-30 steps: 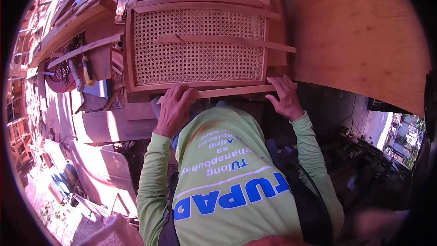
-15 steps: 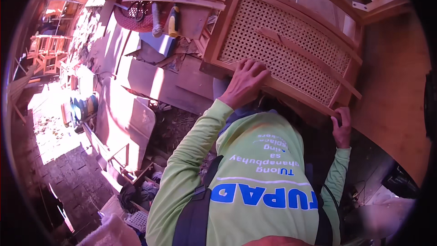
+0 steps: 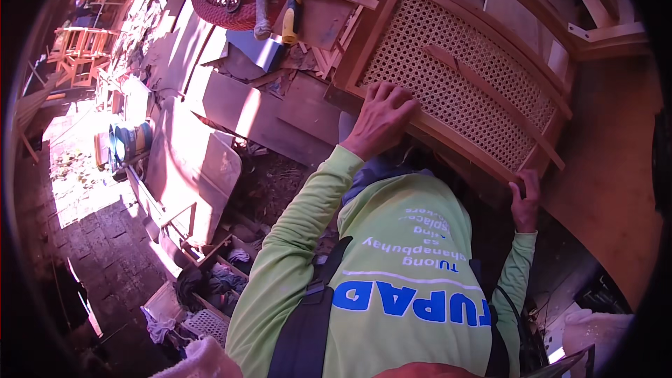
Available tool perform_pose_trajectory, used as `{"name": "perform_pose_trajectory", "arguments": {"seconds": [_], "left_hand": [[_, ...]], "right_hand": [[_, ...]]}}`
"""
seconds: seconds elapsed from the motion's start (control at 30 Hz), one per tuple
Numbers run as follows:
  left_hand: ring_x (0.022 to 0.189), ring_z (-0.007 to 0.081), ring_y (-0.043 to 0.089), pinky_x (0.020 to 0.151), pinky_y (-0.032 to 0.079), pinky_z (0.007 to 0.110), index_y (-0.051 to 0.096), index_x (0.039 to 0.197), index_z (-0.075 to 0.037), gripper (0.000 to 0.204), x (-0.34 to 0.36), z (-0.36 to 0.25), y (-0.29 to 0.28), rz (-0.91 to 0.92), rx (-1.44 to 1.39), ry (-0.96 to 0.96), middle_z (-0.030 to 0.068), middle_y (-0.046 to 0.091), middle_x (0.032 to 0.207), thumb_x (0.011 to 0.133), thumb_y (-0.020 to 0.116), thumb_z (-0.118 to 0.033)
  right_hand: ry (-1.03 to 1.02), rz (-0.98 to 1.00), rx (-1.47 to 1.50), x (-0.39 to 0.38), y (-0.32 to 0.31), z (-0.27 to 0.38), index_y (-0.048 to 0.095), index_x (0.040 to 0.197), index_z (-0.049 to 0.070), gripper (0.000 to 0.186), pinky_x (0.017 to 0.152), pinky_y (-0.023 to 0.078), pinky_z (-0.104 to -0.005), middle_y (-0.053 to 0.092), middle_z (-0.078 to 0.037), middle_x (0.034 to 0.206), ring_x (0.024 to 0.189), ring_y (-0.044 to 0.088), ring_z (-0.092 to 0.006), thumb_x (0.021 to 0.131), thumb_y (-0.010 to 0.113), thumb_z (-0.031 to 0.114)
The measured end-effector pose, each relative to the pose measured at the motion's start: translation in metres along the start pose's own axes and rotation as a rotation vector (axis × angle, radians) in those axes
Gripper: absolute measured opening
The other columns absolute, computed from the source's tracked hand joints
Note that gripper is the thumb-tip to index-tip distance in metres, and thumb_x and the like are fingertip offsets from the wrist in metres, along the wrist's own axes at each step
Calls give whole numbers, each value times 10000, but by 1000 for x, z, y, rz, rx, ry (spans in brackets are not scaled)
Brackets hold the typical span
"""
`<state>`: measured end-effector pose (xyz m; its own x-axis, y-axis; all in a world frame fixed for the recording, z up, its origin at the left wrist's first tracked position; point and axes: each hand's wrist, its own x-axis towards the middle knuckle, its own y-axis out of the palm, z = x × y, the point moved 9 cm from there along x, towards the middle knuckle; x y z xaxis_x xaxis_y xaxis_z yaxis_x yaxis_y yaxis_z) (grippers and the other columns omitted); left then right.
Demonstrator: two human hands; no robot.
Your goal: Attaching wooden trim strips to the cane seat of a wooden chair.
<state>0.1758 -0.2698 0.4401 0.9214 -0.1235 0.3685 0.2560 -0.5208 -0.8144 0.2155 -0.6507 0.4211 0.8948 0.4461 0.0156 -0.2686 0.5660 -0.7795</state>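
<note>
Right hand (image 3: 526, 199) has gone, since one second earlier, from thumb-and-finger spread to curled at the near right corner of the cane-panelled frame (image 3: 448, 94); whether its fingertips pinch anything cannot be told. Left forearm (image 3: 297, 217) extends forward, the left hand (image 3: 381, 119) bent with fingers close together over the near rail (image 3: 462, 145). Beyond both sets of fingers lies the cane, crossed by a wooden strip (image 3: 490, 98).

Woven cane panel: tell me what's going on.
A person in a light green long-sleeved shirt is handling, bare-handed, a reddish-brown wooden frame filled with pale woven cane mesh. The left hand is on the frame's near edge, and the right hand is at its near right corner. A thin reddish-brown wooden strip lies across the mesh, one end sticking out past the frame.
</note>
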Motion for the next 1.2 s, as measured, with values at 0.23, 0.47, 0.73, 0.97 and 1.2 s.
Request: {"name": "perform_pose_trajectory", "arguments": {"seconds": [0.23, 0.47, 0.73, 0.97, 1.2], "left_hand": [[1138, 312, 578, 1061, 419, 491, 668, 1131, -123, 337, 5, -2, 2, 17, 57, 39, 70, 630, 1142, 795, 675, -105], [1151, 316, 570, 1041, 433, 472, 665, 1128, -147, 369, 10, -4, 3, 109, -11, 34, 58, 641, 1178, 772, 704, -57], [1184, 313, 577, 1068, 424, 486, 665, 1122, -141, 385, 1, 5, 4, 80, -17, 3, 60, 639, 1169, 748, 701, -54], [1160, 331, 582, 1004, 489, 471, 711, 1161, -148, 345, -4, 12, 7, -5, -180, -74, 59, 644, 1199, 833, 731, -41], [1147, 345, 595, 1002, 512, 471, 769, 1134, -148, 370, -6, 11, 2, -47, -116, -110, 58, 664, 1143, 795, 747, -3]], "right_hand": [[-17, -5, -26, -2, 1, -4, 633, 1108, -6, 241, 941, 506, -410, 601, -163, 1088, 1048, 626, -365, 882, 713, -38], [-26, -3, 1, 0, 1, -5, 648, 1134, -5, 230, 955, 505, -410, 609, -162, 1114, 1065, 629, -366, 910, 691, -29], [-33, -36, -22, 4, 4, -1, 657, 1132, 5, 231, 960, 501, -425, 613, -156, 1115, 1070, 632, -367, 906, 698, -14], [-32, -65, -149, -7, 14, -5, 668, 1136, 21, 255, 973, 472, -455, 591, -147, 1118, 1105, 583, -367, 886, 723, 16], [-143, -117, -162, 27, 14, 61, 662, 1165, 31, 346, 943, 490, -481, 591, -139, 1114, 1078, 595, -378, 846, 797, 36]]}}
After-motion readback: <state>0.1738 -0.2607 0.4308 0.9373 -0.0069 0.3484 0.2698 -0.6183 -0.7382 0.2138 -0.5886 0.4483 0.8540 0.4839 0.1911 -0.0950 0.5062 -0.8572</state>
